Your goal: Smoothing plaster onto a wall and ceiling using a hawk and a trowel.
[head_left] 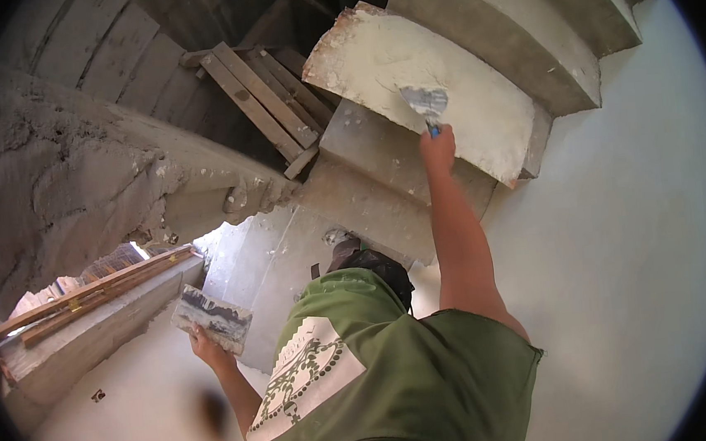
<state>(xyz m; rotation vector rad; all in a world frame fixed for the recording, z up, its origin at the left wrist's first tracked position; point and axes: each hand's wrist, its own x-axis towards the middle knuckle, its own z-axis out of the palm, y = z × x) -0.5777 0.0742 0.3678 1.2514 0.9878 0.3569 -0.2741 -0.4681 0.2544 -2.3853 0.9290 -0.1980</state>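
Observation:
My right hand is closed around the blue handle of a putty knife. Its wide metal blade, smeared with pale compound, lies over a board coated with cream-coloured plaster. That board rests on the stairs, its edges chipped and brownish. Lower down at the left, my left hand grips a rectangular plastering trowel, whose flat face is streaked with whitish and dark grey residue. The trowel is well apart from the board, and its handle is hidden.
Concrete steps curve upward to the far right beside a smooth pale wall. A wooden frame leans beyond the landing. Rough concrete juts in from the left, above a ledge with wooden planks.

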